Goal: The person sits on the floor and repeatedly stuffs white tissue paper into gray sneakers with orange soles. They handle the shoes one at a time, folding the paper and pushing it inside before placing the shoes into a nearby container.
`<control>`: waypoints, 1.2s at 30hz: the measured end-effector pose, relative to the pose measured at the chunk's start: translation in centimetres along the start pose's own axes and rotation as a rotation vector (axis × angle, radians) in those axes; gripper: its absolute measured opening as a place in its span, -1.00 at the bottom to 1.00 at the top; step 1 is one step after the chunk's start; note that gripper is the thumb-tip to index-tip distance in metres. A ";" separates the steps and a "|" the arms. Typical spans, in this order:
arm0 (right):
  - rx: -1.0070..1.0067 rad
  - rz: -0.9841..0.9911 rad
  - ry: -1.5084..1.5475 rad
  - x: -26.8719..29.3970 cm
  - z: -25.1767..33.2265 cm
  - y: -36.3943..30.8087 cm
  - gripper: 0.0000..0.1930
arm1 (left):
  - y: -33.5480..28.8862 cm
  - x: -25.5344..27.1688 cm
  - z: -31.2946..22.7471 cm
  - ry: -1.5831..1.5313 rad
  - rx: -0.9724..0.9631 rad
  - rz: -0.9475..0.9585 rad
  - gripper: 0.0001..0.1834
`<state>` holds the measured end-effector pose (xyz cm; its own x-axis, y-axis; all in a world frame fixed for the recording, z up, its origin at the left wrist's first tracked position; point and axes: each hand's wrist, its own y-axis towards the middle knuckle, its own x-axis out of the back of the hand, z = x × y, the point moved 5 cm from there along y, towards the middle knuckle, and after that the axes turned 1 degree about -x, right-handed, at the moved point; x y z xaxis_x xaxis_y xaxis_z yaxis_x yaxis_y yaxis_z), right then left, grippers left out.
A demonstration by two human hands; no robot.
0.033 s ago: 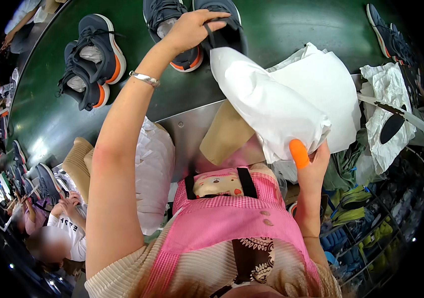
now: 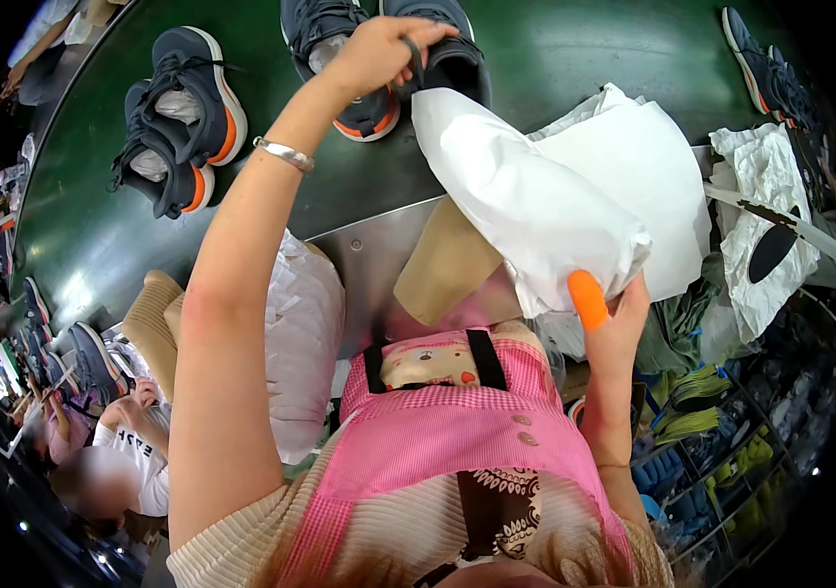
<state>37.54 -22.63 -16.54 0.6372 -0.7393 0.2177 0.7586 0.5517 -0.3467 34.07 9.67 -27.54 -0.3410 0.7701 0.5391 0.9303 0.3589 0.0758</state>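
My left hand point(image 2: 386, 57) reaches over the far middle of the green table, beside the opening of a dark grey shoe point(image 2: 452, 69). Its index finger stretches toward the shoe, while the other fingers curl round a thin dark strip point(image 2: 415, 61) whose kind I cannot make out. An orange cover sits on the thumb of my right hand point(image 2: 616, 306), which grips the lower end of a bunched sheet of white paper point(image 2: 525, 186). The paper's pointed far end lies just below the shoe's opening. Immediately left stands the matching shoe point(image 2: 325, 49), with crumpled stuffing inside.
Another pair of grey shoes with orange heels point(image 2: 178, 122) stands at left. White paper sheets point(image 2: 623, 167) lie at right, near crumpled paper point(image 2: 761, 216). A wrapped white bundle point(image 2: 305, 343) and tan cardboard pieces point(image 2: 447, 260) are close to me. A co-worker point(image 2: 134, 441) is at lower left.
My left fingers have shifted slightly at the shoe's opening, curling a little more. The white paper's tip has moved up very slightly; my right hand keeps its grip.
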 end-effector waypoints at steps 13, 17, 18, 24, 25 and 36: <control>0.122 -0.077 -0.324 -3.2 1.5 2.7 -0.44 | -1.0 -0.3 -3.6 0.657 0.065 -0.004 -0.58; 0.172 -0.056 -0.387 -5.2 0.9 2.1 -0.42 | -0.8 -1.7 -3.0 0.680 -0.011 0.015 -0.77; 0.167 -0.067 -0.370 -5.7 0.1 2.4 -0.41 | -0.7 -1.9 -3.2 0.647 -0.030 0.006 -0.77; 0.233 -0.062 -0.401 -8.5 -0.1 3.5 -0.42 | -1.7 -1.2 -1.7 0.505 0.043 -0.046 -0.78; 0.263 -0.073 -0.421 -8.6 -0.2 3.6 -0.43 | -1.8 -1.1 -1.7 0.476 0.068 -0.041 -0.78; 0.669 0.010 -0.973 -9.3 4.1 5.2 -0.36 | -2.4 0.5 -0.9 0.767 0.092 -0.089 -0.49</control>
<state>36.07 -11.34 -16.66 0.2599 -0.2881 0.9217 0.4892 0.8622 0.1316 31.74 8.73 -26.71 -0.1936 0.1681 0.9666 0.8774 0.4705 0.0940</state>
